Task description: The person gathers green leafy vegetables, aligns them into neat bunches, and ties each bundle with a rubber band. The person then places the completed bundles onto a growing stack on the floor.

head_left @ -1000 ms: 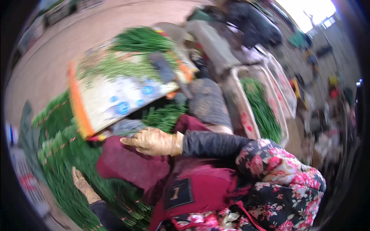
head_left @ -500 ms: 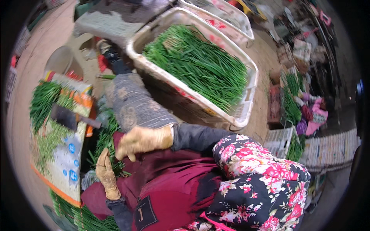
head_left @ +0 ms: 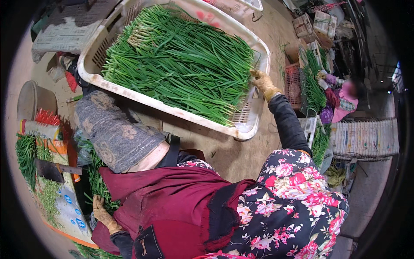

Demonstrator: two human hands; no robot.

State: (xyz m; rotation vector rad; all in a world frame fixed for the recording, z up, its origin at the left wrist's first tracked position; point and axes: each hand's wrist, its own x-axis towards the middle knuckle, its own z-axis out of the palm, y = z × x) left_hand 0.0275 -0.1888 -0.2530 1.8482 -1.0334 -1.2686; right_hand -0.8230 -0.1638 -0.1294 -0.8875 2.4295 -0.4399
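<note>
Your right hand closes on the far rim of the white crate heaped with green chives on the floor (left hand merely rests on cut greens), so a one-sided pull may tip it.

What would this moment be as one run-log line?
right hand: reaching white crate rim by the chives | left hand: on greens
</note>
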